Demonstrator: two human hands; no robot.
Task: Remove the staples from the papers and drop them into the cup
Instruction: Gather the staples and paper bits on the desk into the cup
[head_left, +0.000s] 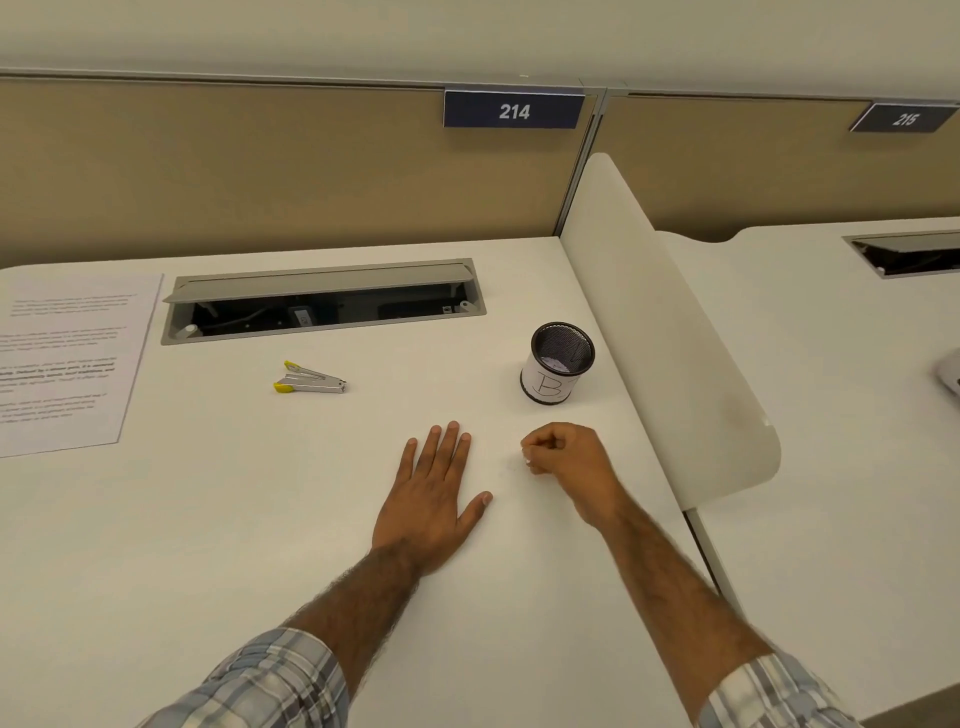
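Right grip (566, 457) curled near cup (551, 376); staple remover (310, 378) apart.

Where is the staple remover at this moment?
Head view: the staple remover lies on the desk, left of centre, near the cable tray's front edge, between the paper and the cup.

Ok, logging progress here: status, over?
Left hand flat on desk, open. Right hand curled near mesh cup, anything held unseen. Staple remover lying untouched. Nothing blocking cup.

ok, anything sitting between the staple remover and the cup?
Nothing. In the head view, only bare desk runs from the staple remover across to the cup.
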